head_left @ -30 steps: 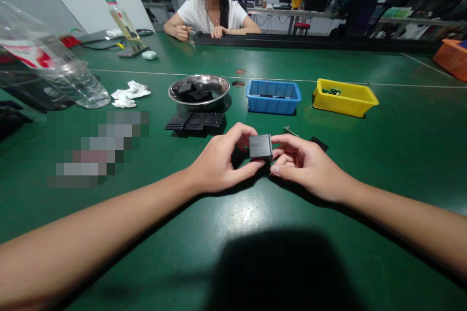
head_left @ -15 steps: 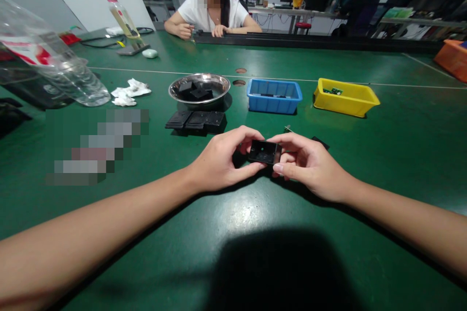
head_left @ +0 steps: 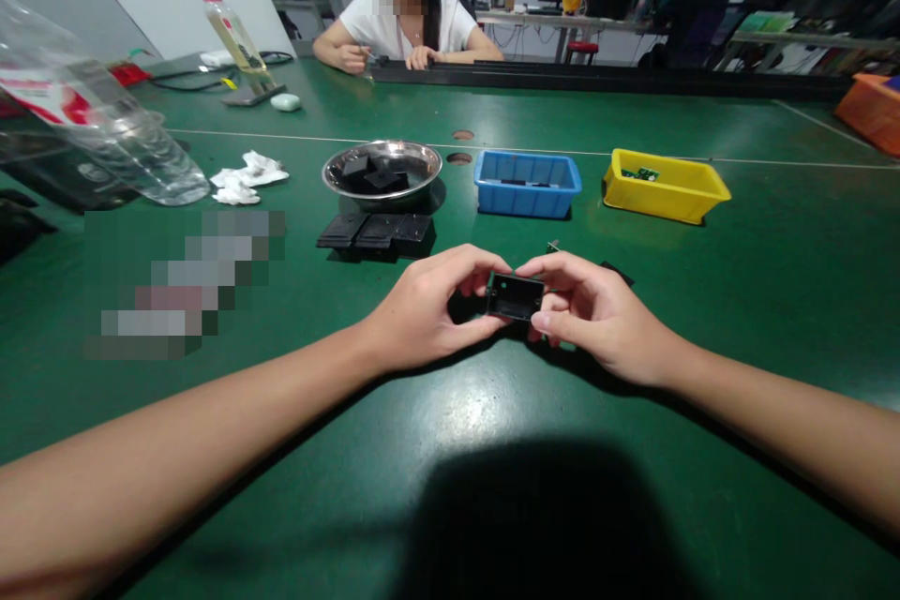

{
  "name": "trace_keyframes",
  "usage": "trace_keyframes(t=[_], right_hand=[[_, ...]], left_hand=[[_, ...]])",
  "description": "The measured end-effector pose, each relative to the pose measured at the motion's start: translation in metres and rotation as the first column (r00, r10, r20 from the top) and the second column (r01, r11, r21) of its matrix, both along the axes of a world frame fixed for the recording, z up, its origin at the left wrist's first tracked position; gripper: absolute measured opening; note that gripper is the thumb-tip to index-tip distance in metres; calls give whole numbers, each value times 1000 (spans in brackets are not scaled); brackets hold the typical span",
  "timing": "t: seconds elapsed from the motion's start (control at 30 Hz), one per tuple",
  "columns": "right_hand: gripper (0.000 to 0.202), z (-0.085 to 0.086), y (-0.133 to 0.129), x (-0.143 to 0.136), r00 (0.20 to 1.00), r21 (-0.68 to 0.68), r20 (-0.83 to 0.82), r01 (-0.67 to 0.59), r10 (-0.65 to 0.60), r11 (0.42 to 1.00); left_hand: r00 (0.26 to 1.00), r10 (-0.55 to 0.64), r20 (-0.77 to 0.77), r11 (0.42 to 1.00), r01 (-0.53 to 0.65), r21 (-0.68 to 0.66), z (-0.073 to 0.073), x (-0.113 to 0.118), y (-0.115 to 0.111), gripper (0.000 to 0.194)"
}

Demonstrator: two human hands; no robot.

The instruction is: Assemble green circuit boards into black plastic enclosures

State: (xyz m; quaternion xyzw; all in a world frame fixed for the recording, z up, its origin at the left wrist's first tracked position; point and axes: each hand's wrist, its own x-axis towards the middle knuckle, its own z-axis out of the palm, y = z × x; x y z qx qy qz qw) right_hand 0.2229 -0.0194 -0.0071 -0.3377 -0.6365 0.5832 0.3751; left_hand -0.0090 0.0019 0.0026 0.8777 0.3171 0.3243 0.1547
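Note:
Between my two hands is a small black plastic case [head_left: 517,297], its hollow inside facing me. My left hand [head_left: 440,300] grips its left end between thumb and fingers. The right end is pinched by my right hand [head_left: 597,314], thumb at the lower corner and fingers on top. Just behind the right fingers, a small circuit board [head_left: 553,247] shows only in part. A flat black piece [head_left: 617,274] lies partly hidden past the right hand.
Beyond my hands stand a steel bowl [head_left: 428,185] with black cases, a blue bin [head_left: 527,201], and a yellow bin [head_left: 661,201] with circuit boards. Black flat parts [head_left: 376,234] lie before the bowl. Crumpled tissue [head_left: 249,176] and a large bottle [head_left: 151,155] are left. A person sits opposite.
The black case has turned slightly in my fingers, so its hollow inside faces me more squarely. Both hands keep their hold, nearly in the same place.

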Motion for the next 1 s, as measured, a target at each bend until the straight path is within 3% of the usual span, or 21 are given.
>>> trace_keyframes(t=[0.47, 1.0], right_hand=[[42, -5, 5, 1, 992, -49, -125, 23, -29, 999], [45, -7, 5, 2, 990, -62, -138, 27, -35, 998]], left_hand=[[1000, 30, -4, 999, -30, -29, -1, 1, 2, 30], [996, 81, 23, 995, -80, -53, 1, 2, -1, 26]])
